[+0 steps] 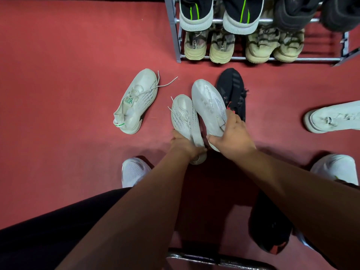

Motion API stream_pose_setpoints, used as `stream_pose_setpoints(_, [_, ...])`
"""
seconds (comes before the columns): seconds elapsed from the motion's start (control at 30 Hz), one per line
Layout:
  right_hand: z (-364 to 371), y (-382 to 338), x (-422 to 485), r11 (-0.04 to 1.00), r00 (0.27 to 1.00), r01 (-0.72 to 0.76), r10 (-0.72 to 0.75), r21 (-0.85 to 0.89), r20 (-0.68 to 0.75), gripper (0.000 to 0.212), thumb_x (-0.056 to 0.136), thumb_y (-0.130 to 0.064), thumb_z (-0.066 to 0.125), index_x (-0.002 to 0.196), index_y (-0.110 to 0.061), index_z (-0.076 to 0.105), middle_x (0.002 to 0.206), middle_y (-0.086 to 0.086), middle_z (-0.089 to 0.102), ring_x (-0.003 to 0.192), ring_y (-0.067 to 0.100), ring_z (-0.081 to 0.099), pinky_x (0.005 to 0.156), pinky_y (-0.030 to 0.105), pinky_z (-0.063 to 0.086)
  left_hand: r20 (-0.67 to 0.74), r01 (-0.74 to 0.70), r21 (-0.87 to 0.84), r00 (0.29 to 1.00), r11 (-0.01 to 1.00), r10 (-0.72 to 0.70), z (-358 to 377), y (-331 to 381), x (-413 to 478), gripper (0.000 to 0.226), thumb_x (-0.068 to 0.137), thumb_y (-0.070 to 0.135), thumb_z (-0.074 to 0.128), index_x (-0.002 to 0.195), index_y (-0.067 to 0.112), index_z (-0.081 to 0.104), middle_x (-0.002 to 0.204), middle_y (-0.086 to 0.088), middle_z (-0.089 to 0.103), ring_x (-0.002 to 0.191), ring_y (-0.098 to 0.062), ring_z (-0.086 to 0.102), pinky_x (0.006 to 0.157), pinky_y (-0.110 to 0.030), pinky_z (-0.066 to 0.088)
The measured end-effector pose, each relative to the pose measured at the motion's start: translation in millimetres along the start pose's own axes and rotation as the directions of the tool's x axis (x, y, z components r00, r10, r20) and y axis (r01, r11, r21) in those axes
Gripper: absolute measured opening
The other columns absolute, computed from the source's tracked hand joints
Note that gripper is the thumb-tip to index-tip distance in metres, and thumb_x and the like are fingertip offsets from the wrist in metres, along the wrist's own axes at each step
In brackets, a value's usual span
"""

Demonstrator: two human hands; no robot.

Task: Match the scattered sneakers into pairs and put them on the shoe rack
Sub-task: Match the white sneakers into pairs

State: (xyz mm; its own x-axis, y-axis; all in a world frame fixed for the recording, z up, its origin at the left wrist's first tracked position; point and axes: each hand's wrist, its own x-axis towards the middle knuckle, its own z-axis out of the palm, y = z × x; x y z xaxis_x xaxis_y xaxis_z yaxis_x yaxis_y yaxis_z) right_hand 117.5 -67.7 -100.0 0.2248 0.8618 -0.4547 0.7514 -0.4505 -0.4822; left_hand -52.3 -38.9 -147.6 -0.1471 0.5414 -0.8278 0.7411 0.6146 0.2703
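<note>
White perforated lace-up sneaker point(184, 114) is at frame centre, toe at 12 toward the rack, left hand point(183, 143) wrapped round its heel from 6. Touching it at 3 is a second white sneaker with printed text along its edge point(208, 102), rolled so no laces show, right hand point(231, 133) curled over its heel end. Both sit low over the red carpet floor point(68, 65); can't tell if they rest on it. Looks like a pairing check. To do it well, roll the right one upright and compare laces, perforations and left/right shape before committing. A third white lace-up sneaker with green tongue logo point(136, 102) lies at 10, looks much like the left-hand one and may be the true mate. Black knit sneaker point(232, 88) lies on the floor at 1, just behind the right-hand shoe; watch loose laces on the lift. Grey metal tube shoe rack point(172, 30) is at 12. Both visible tiers carry pairs, no free slot in view. More strays: white sneaker point(333, 116) at 3, black sneaker with red accent point(270, 228) at 5.
</note>
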Motion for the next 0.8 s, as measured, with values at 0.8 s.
stream_pose_setpoints(0.8, [0.9,27.4,-5.7,0.959,0.994,0.105,-0.093,-0.264,0.055,0.137,0.076,-0.063,0.079,0.166,-0.019,-0.013,0.155,0.006,0.035,0.138,0.030,0.037,0.119,0.043,0.035,-0.315,-0.253,0.367,0.872,0.895,0.375,15.5,-34.9,-42.0,0.054,0.085,0.042,0.070,0.122,0.006,0.054,0.136,-0.017,0.044,0.108,-0.043,0.057,0.086,-0.047,0.051])
